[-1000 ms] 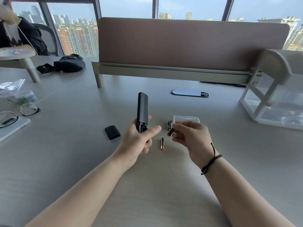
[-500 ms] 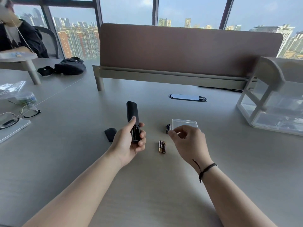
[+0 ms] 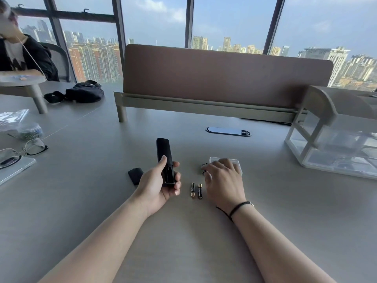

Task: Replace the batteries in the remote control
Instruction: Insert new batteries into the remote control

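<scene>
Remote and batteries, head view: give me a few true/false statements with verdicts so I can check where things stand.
1. The left hand grips the remote. True.
2. The battery cover is fitted on the remote. False: it lies on the table, left of that hand.
3. Two batteries lie side by side between the hands. True.
4. The right hand holds one of that pair. False: it reaches toward other batteries beside the clear case.
5. The remote's compartment faces up, open. True.

Two batteries (image 3: 196, 190) lie between remote (image 3: 164, 160) and case (image 3: 234, 161).
</scene>
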`<state>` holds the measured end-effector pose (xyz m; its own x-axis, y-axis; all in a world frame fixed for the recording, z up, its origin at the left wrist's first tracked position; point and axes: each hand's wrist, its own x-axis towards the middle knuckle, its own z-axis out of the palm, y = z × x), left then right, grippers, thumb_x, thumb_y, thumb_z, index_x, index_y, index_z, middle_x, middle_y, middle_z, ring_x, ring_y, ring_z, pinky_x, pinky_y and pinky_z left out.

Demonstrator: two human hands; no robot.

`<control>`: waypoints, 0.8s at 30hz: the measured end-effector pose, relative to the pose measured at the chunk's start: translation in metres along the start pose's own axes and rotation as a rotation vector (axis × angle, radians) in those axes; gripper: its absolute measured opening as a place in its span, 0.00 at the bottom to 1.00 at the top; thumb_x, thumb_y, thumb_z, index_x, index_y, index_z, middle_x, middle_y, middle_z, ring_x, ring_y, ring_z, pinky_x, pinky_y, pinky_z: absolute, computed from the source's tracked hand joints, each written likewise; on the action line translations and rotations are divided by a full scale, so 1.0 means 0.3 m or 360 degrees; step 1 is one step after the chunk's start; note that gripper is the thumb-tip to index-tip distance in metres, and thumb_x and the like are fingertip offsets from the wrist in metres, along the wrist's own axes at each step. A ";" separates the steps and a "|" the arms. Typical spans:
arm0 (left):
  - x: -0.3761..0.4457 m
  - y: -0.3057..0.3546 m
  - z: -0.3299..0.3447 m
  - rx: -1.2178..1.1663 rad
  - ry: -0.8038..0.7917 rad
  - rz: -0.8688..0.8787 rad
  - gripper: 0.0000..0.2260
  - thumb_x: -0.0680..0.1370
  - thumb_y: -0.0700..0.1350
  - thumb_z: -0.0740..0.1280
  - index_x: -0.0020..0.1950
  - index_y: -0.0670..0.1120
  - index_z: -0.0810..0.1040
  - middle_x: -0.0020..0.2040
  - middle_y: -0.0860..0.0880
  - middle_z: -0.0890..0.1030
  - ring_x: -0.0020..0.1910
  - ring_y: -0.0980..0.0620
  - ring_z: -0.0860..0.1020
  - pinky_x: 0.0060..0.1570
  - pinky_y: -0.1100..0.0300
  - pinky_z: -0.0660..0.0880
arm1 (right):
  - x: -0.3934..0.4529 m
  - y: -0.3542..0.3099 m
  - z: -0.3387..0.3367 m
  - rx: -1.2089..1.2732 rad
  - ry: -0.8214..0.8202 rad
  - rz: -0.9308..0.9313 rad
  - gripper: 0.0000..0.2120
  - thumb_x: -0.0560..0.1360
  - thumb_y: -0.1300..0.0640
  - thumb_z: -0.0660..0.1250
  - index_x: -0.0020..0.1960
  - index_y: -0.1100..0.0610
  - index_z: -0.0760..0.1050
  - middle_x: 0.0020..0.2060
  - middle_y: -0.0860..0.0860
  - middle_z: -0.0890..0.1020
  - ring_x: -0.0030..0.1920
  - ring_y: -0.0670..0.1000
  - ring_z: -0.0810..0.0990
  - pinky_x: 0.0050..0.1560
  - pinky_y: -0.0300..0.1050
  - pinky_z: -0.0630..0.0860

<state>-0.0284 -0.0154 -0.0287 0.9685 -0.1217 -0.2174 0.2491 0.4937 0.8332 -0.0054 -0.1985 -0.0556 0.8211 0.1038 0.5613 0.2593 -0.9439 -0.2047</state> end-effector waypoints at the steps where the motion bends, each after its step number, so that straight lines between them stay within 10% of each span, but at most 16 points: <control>1: -0.001 0.001 0.000 -0.0005 0.0001 -0.0002 0.17 0.83 0.54 0.57 0.52 0.41 0.75 0.30 0.43 0.73 0.25 0.48 0.70 0.24 0.60 0.65 | 0.001 0.001 0.007 -0.0055 -0.0018 -0.0015 0.08 0.70 0.56 0.67 0.46 0.49 0.84 0.42 0.45 0.86 0.52 0.56 0.79 0.51 0.49 0.68; 15: 0.019 0.007 -0.004 -0.0015 -0.0016 -0.0004 0.17 0.83 0.55 0.56 0.55 0.41 0.74 0.30 0.44 0.73 0.25 0.48 0.69 0.25 0.59 0.65 | 0.132 -0.070 -0.025 -0.0641 -0.0553 -0.0064 0.08 0.73 0.60 0.62 0.47 0.56 0.79 0.47 0.57 0.85 0.55 0.61 0.76 0.52 0.50 0.68; 24: 0.031 0.004 -0.015 -0.0043 0.0008 -0.0030 0.18 0.83 0.55 0.59 0.55 0.41 0.75 0.32 0.42 0.73 0.26 0.48 0.69 0.25 0.59 0.68 | 0.244 -0.145 -0.034 -0.0147 -0.0844 0.0346 0.09 0.74 0.66 0.59 0.52 0.59 0.75 0.56 0.61 0.81 0.55 0.63 0.80 0.45 0.48 0.73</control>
<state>-0.0192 -0.0119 -0.0320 0.9636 -0.1266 -0.2356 0.2669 0.5143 0.8151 0.0381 -0.1530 0.0025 0.9992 0.0253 0.0306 0.0306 -0.9821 -0.1860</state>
